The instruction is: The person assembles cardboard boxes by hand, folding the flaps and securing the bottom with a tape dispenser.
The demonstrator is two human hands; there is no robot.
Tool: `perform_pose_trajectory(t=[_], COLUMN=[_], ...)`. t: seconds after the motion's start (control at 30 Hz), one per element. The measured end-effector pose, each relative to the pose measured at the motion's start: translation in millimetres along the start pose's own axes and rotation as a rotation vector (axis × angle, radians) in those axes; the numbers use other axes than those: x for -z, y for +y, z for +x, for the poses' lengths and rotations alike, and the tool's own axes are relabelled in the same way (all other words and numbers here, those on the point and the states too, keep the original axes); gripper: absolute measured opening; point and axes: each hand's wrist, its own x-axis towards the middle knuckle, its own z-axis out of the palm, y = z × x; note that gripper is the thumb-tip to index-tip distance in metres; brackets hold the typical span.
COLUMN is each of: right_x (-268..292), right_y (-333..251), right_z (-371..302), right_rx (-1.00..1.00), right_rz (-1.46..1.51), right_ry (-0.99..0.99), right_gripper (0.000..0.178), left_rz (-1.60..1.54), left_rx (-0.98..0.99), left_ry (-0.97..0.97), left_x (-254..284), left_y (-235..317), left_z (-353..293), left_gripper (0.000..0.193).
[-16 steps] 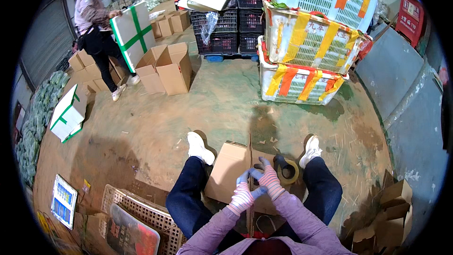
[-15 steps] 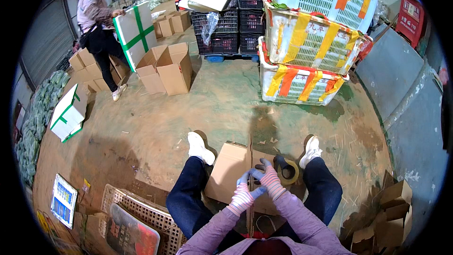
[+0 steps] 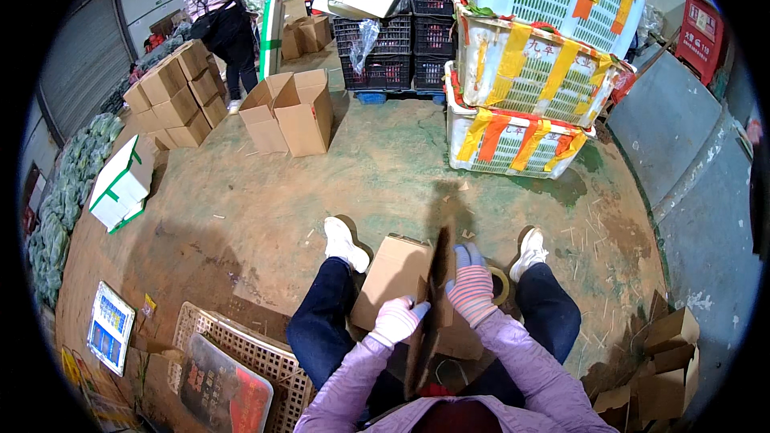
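Since earlier frame, left hand (image 3: pixel 400 320) and right hand (image 3: pixel 472 290) moved apart; upright cardboard (image 3: pixel 436 297) between them, lower centre of frame. Left: grip cannot tell; right: unclenched, fingers stretched. Step seems positioning cardboard; next move calls for steady support.

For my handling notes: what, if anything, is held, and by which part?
An upright cardboard piece appears held between the left grip and right grip, at its broad sides; finger closure is unclear.
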Motion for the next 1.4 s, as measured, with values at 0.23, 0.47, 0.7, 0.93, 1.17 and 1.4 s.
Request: perform_pose_trajectory(t=[0.23, 0.47, 0.7, 0.93, 1.17, 1.4], right_x=[33, 121, 99, 42, 12, 27], right_y=[0, -12, 15, 76, 95, 80], right_z=[-25, -29, 20, 32, 36, 17], right_rx=[0.212, 0.386, 0.171, -0.083, -0.169, -0.088], right_rz=[-0.413, -0.269, -0.356, -0.151, -0.166, -0.241], right_ry=[-0.296, 0.210, -0.298, -0.495, -0.604, -0.765], right_gripper=[0.035, 0.057, 0.025, 0.032, 0.044, 0.036], left_rz=[0.050, 0.275, 0.610, 0.714, 0.274, 0.596], left_rx=[-0.227, -0.610, -0.530, 0.068, 0.265, 0.143], left_ry=[0.691, 0.619, 0.404, 0.525, -0.100, -0.247], left_x=[38, 93, 115, 123, 78, 82], left_y=[-9, 32, 71, 18, -52, -22], left_z=[20, 9, 2, -1, 17, 31], left_gripper=[0.035, 0.030, 0.013, 0.102, 0.049, 0.025])
